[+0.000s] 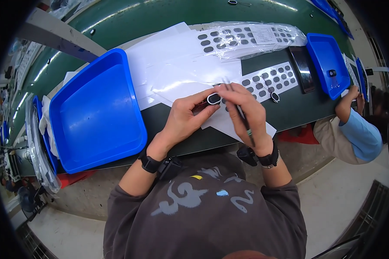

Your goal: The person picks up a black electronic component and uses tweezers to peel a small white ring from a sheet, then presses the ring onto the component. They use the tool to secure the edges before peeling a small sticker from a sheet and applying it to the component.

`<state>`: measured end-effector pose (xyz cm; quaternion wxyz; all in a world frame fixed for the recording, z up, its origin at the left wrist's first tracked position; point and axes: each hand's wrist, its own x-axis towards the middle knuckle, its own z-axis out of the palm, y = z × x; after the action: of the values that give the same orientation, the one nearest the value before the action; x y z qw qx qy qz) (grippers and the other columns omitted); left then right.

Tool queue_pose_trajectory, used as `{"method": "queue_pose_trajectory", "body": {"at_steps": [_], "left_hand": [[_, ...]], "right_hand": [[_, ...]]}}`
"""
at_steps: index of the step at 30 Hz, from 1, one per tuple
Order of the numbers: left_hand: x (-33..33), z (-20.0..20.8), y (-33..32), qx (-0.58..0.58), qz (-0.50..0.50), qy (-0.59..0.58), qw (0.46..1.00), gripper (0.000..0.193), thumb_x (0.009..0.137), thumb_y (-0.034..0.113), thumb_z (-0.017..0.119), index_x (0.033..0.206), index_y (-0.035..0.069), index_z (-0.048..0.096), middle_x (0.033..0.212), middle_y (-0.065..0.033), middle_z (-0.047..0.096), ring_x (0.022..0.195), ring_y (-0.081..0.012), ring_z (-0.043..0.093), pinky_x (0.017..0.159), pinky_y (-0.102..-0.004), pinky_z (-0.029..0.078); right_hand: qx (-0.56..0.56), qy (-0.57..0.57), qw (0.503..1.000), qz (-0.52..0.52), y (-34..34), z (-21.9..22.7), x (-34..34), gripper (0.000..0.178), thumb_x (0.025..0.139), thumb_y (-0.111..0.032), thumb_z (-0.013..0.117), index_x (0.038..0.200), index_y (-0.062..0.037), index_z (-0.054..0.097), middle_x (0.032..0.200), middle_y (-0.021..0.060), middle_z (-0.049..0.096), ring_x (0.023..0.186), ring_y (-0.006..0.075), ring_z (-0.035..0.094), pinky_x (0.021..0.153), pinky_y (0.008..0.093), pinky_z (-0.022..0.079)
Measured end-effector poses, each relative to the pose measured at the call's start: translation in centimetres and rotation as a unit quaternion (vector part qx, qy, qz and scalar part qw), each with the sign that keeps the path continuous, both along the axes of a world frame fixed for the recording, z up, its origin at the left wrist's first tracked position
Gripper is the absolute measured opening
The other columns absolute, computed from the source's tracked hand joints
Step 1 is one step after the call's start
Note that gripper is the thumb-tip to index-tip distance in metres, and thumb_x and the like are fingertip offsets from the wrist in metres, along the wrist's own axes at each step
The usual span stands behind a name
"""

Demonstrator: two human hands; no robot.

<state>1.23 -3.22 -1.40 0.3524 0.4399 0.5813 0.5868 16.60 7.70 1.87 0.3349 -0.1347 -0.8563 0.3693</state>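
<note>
My left hand (183, 114) pinches a small oval black device with a white rim (214, 99) between thumb and fingers. Close beside it, my right hand (251, 113) is closed around slim metal tweezers (246, 122), and its fingertips are at the device's edge. Under both hands lies a white sheet with dark grey oval stickers (270, 81), partly covered by my right hand. Another small black-and-white device (275, 97), with a thin wire, lies on that sheet's near edge.
A large blue tray (136, 116) stands at left, with white paper sheets (177, 64) beside it. Behind are plastic-wrapped sticker sheets (233, 41). To the right lie a black phone (302, 69) and a smaller blue tray (317, 64) holding a device; another person (361, 136) sits beyond.
</note>
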Motion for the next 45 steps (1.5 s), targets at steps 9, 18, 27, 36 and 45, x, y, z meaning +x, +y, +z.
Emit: {"method": "queue_pose_trajectory", "body": {"at_steps": [9,18,27,36,45], "left_hand": [[-1.0,0.2,-0.3,-0.076,-0.061,0.034,0.995,0.037,0.093,0.002,0.063,0.13,0.0,0.061,0.105,-0.0042,0.07,0.091,-0.0065,0.06,0.081,-0.0226,0.051],[-0.4,0.5,0.1,-0.065,-0.049,-0.003,0.997,0.036,0.09,0.005,0.067,0.125,-0.001,0.063,0.106,-0.0075,0.072,0.092,-0.0081,0.064,0.083,-0.0241,0.052],[-0.3,0.6,0.1,-0.078,-0.028,-0.049,0.995,0.037,0.093,0.005,0.066,0.129,-0.001,0.061,0.116,-0.0106,0.07,0.104,-0.0128,0.064,0.092,-0.0254,0.051],[-0.7,1.8,0.3,0.05,0.118,-0.165,0.978,0.038,0.095,0.004,0.063,0.132,-0.003,0.057,0.12,-0.0148,0.067,0.109,-0.0168,0.064,0.092,-0.0286,0.054],[-1.6,0.6,0.1,-0.034,0.11,-0.147,0.982,0.036,0.096,0.007,0.063,0.131,-0.002,0.059,0.117,-0.0118,0.068,0.104,-0.0144,0.065,0.086,-0.0282,0.057]], "right_hand": [[0.128,-0.05,0.991,0.004,-1.0,0.6,-0.6,0.03,0.079,0.002,0.068,0.108,-0.0042,0.066,0.117,0.0169,0.066,0.111,0.0347,0.063,0.094,0.0382,0.051],[0.015,-0.02,1.0,0.003,0.4,1.2,1.1,0.024,0.079,0.005,0.072,0.098,-0.004,0.062,0.101,0.0122,0.065,0.091,0.0293,0.064,0.083,0.0331,0.052],[0.057,-0.067,0.954,-0.288,5.3,-2.2,9.2,0.015,0.085,0.002,0.071,0.095,-0.0045,0.061,0.102,0.0092,0.066,0.093,0.0166,0.064,0.08,0.0285,0.05],[-0.341,0.136,0.918,-0.146,2.2,0.4,5.5,0.012,0.097,-0.014,0.063,0.103,-0.0041,0.065,0.096,0.0005,0.065,0.087,0.0071,0.058,0.073,0.0226,0.047],[-0.418,-0.151,0.895,-0.045,0.7,-0.3,-1.1,0.015,0.096,-0.016,0.064,0.1,-0.0015,0.066,0.088,0.0003,0.066,0.072,0.0061,0.057,0.066,0.0217,0.046]]}}
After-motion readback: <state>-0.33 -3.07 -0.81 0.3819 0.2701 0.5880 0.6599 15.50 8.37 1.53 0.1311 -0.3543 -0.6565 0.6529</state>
